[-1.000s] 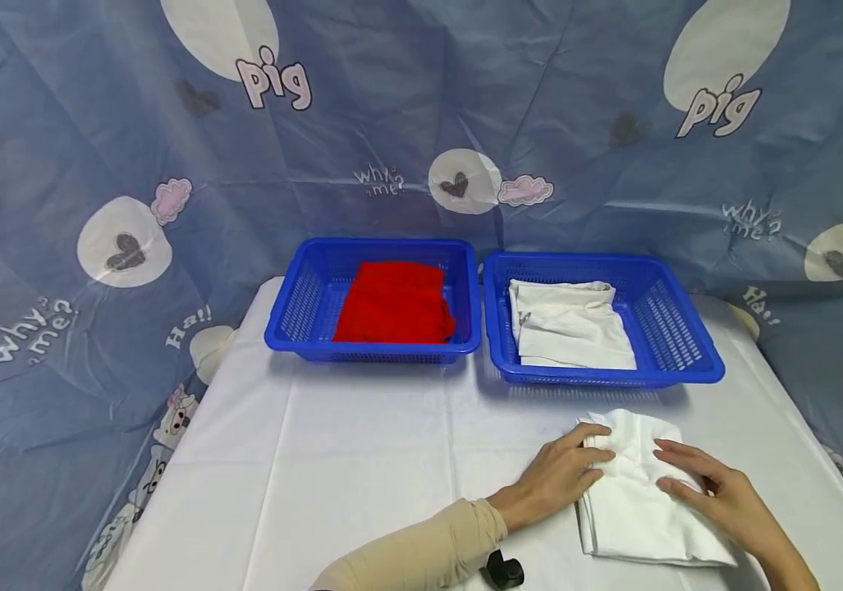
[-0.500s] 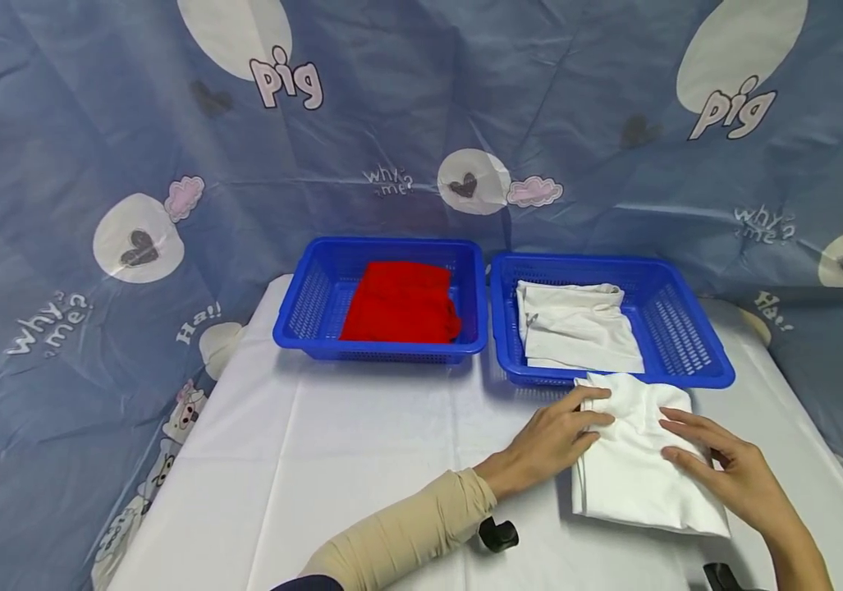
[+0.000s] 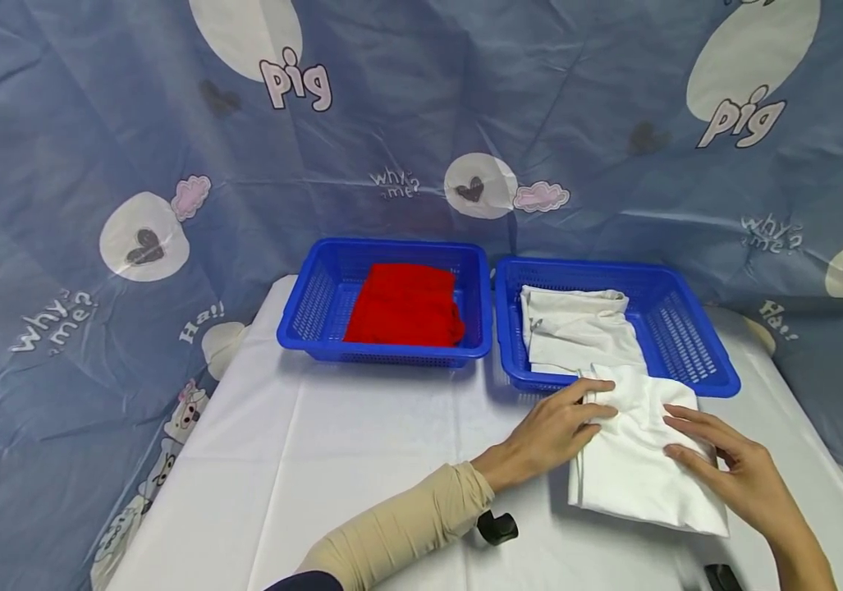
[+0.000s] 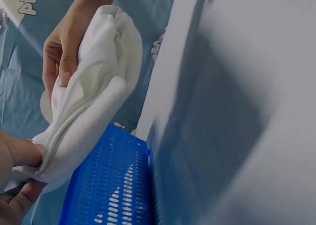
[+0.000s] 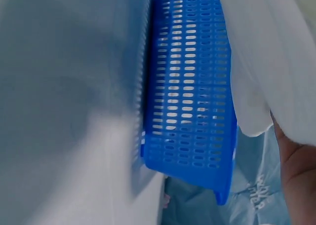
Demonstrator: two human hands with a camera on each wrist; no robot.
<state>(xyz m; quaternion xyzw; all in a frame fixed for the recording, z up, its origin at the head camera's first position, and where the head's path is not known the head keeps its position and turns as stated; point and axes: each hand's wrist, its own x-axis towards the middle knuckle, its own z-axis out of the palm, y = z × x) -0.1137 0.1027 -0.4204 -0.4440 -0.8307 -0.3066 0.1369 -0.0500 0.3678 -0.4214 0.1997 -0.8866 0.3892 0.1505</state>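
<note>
A folded white garment (image 3: 646, 455) is held off the table between both hands, its far edge overlapping the front rim of the right blue basket (image 3: 722, 384). My left hand (image 3: 550, 431) grips its left side; in the left wrist view the fingers (image 4: 22, 151) pinch the folded layers. At the opposite side, my right hand (image 3: 735, 464) holds the garment, with fingertips on top. Its underside fingers are hidden in the head view. Inside the right basket lies another folded white garment (image 3: 576, 328). The right wrist view shows the basket's perforated wall (image 5: 190, 87) beside the held garment.
A second blue basket (image 3: 295, 328) with a folded red garment (image 3: 406, 304) stands to the left. White cloth covers the table (image 3: 362, 443). A printed blue curtain (image 3: 391, 123) hangs behind. A small black object (image 3: 497, 528) shows beside the left forearm.
Both hands have raised the folded white garment off the table and carried it forward, toward the right basket, whose front rim it now overlaps. The view has shifted slightly.
</note>
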